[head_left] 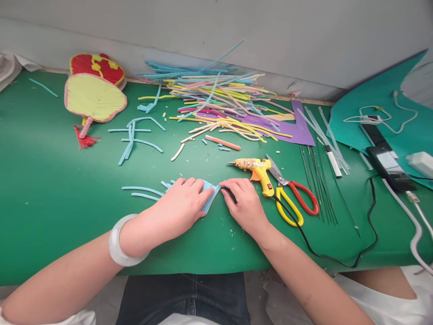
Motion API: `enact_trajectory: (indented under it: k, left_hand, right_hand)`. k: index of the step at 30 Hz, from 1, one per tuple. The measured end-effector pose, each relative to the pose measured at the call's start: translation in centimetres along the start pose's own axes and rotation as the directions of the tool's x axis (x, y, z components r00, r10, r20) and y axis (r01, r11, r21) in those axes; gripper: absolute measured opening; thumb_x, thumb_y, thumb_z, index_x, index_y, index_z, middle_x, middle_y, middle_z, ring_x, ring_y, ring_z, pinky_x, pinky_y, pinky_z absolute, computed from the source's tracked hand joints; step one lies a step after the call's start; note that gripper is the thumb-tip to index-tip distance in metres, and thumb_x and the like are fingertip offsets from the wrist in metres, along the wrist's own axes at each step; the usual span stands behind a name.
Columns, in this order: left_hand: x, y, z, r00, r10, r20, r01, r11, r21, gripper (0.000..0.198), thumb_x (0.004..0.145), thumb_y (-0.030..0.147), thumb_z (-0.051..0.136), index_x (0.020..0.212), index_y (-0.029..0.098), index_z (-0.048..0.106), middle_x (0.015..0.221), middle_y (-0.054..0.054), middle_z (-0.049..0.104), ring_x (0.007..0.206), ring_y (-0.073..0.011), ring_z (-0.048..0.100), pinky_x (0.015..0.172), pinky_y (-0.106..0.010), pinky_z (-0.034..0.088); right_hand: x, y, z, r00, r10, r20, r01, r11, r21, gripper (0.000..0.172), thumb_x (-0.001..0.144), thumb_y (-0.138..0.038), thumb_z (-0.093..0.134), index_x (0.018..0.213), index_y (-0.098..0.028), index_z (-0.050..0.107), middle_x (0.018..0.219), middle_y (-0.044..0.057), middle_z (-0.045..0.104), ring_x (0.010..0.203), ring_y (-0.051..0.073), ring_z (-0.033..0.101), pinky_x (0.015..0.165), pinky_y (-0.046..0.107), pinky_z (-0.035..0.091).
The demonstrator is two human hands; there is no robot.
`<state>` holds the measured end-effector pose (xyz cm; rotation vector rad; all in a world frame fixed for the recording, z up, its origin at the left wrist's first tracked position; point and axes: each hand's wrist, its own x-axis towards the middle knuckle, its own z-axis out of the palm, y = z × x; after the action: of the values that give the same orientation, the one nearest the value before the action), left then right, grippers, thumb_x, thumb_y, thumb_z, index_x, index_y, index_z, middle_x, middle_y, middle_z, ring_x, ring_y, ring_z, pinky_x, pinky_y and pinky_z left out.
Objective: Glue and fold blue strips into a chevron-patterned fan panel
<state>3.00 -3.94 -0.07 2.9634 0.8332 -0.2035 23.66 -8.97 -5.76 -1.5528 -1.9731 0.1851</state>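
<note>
My left hand (184, 198), with a pale bangle at the wrist, presses its curled fingers and thumb onto a flat panel of light-blue pipe cleaners (210, 197) laid side by side. Loose blue ends stick out left of that hand. At the panel's right edge, my right hand (244, 201) pinches a light-blue pipe cleaner (217, 188) lying along it. Something thin and black shows under the right fingers; I cannot make out what it is. A yellow hot glue gun (259, 170) lies just beyond the right hand, beside scissors (294, 201) with red and yellow handles.
Coloured pipe cleaners (216, 92) are heaped against the wall, partly over purple sheet (306, 131). Decorated fans (96, 98) lie at the back left. Glue sticks (329, 135), green wires (320, 189), a marker (333, 162) and a power strip (389, 169) are right. A black cord (338, 261) crosses the front right.
</note>
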Motion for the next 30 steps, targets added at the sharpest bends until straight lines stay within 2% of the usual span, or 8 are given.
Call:
enact_trajectory:
  k: [13, 18, 30]
  left_hand:
    - [0.05, 0.01, -0.14, 1.0, -0.005, 0.014, 0.005, 1.0, -0.009, 0.041, 0.091, 0.033, 0.065, 0.128, 0.018, 0.052, 0.106, -0.01, 0.061, 0.094, -0.027, 0.057, 0.077, -0.037, 0.038]
    - [0.21, 0.18, -0.41, 0.999, -0.015, 0.037, 0.015, 1.0, -0.012, 0.043, 0.092, 0.032, 0.065, 0.132, 0.022, 0.051, 0.103, -0.009, 0.059, 0.091, -0.0267, 0.058, 0.077, -0.037, 0.039]
    - [0.34, 0.11, -0.88, 0.996, -0.017, 0.087, 0.022, 0.998, -0.06, 0.035, 0.093, 0.029, 0.062, 0.129, 0.026, 0.059, 0.102, -0.009, 0.059, 0.093, -0.0267, 0.058, 0.077, -0.038, 0.04]
  right_hand:
    - [-0.08, 0.01, -0.14, 1.0, -0.021, -0.019, 0.02, 0.999, -0.045, 0.015, 0.098, -0.019, 0.055, 0.104, -0.023, 0.068, 0.102, 0.008, 0.069, 0.094, 0.023, 0.062, 0.084, 0.04, 0.05]
    - [-0.09, 0.09, -0.12, 1.0, -0.019, -0.008, 0.019, 0.999, -0.043, 0.017, 0.098, -0.02, 0.054, 0.103, -0.024, 0.069, 0.102, 0.007, 0.07, 0.094, 0.023, 0.062, 0.084, 0.04, 0.05]
    - [-0.09, 0.08, -0.07, 1.0, -0.01, -0.007, 0.009, 0.999, -0.037, 0.016, 0.097, -0.018, 0.054, 0.103, -0.024, 0.068, 0.102, 0.007, 0.07, 0.095, 0.023, 0.062, 0.084, 0.039, 0.05]
